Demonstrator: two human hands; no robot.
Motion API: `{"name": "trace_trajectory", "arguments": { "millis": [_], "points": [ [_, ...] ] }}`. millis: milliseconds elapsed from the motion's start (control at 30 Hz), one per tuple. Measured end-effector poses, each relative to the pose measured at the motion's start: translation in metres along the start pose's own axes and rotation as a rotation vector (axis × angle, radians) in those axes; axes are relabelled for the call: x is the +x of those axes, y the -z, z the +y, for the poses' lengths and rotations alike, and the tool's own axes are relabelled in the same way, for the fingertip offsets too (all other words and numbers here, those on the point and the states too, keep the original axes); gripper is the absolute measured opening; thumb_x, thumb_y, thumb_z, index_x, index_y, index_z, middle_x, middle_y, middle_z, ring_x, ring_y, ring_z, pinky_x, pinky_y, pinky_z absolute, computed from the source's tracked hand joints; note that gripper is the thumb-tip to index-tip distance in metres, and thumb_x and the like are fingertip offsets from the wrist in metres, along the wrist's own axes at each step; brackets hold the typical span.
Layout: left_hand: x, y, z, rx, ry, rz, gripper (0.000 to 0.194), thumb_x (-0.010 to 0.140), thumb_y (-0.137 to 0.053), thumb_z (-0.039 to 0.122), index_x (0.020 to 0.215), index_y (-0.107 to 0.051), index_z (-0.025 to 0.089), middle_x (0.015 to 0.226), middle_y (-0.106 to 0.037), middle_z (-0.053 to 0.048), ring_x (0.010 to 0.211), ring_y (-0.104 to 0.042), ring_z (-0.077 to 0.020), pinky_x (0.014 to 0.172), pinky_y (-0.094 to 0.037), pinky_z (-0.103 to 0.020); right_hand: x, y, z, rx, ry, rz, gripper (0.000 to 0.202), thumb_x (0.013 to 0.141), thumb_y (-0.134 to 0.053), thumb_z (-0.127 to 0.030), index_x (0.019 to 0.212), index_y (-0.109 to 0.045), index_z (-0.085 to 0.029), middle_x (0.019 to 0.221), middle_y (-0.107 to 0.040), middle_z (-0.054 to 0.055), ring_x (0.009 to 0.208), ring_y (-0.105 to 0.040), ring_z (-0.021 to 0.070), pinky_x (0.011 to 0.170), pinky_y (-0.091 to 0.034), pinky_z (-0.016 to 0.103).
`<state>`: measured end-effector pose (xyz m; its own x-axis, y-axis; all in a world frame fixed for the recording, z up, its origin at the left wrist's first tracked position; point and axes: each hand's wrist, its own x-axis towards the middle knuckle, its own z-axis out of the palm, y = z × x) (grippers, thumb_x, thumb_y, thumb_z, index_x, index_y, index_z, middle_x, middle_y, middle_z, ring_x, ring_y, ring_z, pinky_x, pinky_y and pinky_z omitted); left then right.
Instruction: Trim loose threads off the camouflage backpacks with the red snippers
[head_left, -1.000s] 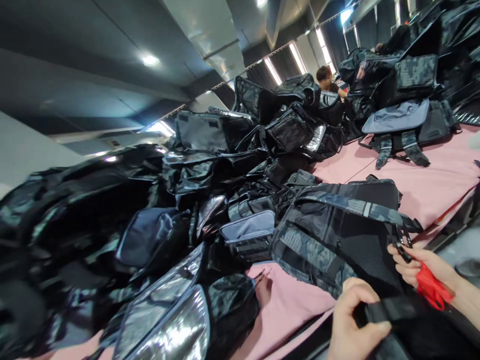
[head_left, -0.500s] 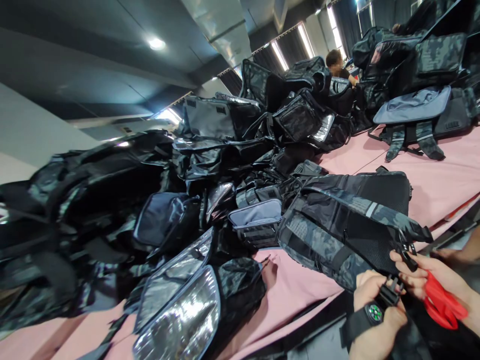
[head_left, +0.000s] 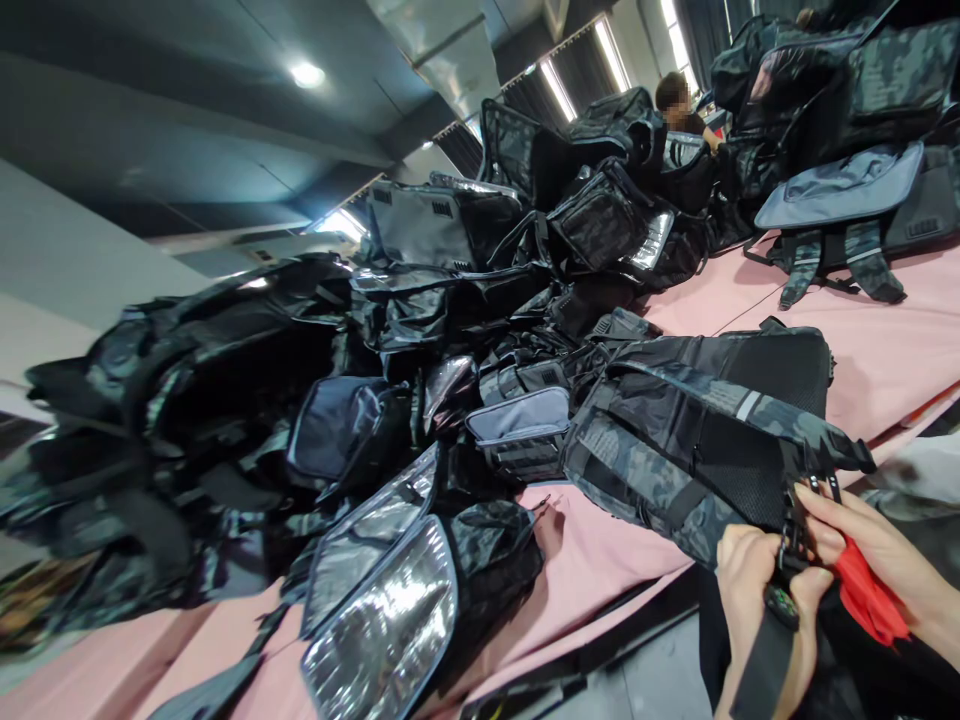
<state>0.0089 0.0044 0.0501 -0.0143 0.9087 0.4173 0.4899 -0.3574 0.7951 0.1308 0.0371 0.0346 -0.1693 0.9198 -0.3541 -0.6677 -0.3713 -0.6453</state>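
Camouflage backpack (head_left: 690, 430) on pink cloth (head_left: 600, 540)

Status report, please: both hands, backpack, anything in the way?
Left hand and right hand at black buckle. Camouflage backpack on pink cloth. Red item close beside right hand.

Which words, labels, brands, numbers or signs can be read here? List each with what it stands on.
None can be read.
Small round dial by the left hand: too small and blurred.
Dark marks on the upright grey bag panel: no legible letters.
Patch on the far-right grey bag: too small.
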Motion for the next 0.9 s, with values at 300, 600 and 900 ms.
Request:
{"name": "trace_trajectory", "arguments": {
  "millis": [300,600,900],
  "points": [
    [0.0,0.002,0.0,0.077,0.103,-0.051,0.014,0.081,-0.065,0.027,0.069,-0.066,0.019,0.069,-0.061,-0.002,0.07,-0.056,-0.0167,0.065,-0.041,-0.029,0.006,0.008,0.007,-0.165,0.151,0.012,0.047,0.068,-0.083,-0.049,0.084,-0.051,-0.019,0.066,-0.031,-0.006,0.054,-0.03,0.0065,0.044,-0.032,0.015],
    [0.012,0.012,0.012,0.011,0.42,-0.254,0.023,0.078,-0.064,0.022,0.057,-0.053,0.019,0.068,-0.056,-0.002,0.072,-0.054,-0.0182,0.07,-0.043,-0.03,0.008,0.014,-0.002,-0.39,0.137,-0.138,0.048,0.072,-0.077,-0.057,0.084,-0.05,-0.019,0.069,-0.037,-0.004,0.057,-0.034,0.0082,0.047,-0.037,0.018],
    [0.011,0.018,0.007,-0.083,0.453,-0.284,0.015,0.084,-0.055,0.025,0.07,-0.056,0.018,0.079,-0.059,-0.003,0.077,-0.054,-0.017,0.075,-0.044,-0.029,-0.002,-0.001,0.005,-0.443,0.201,-0.052,0.051,0.076,-0.07,-0.063,0.081,-0.047,-0.019,0.063,-0.033,-0.006,0.054,-0.029,0.0071,0.046,-0.03,0.016]
  ]
}}
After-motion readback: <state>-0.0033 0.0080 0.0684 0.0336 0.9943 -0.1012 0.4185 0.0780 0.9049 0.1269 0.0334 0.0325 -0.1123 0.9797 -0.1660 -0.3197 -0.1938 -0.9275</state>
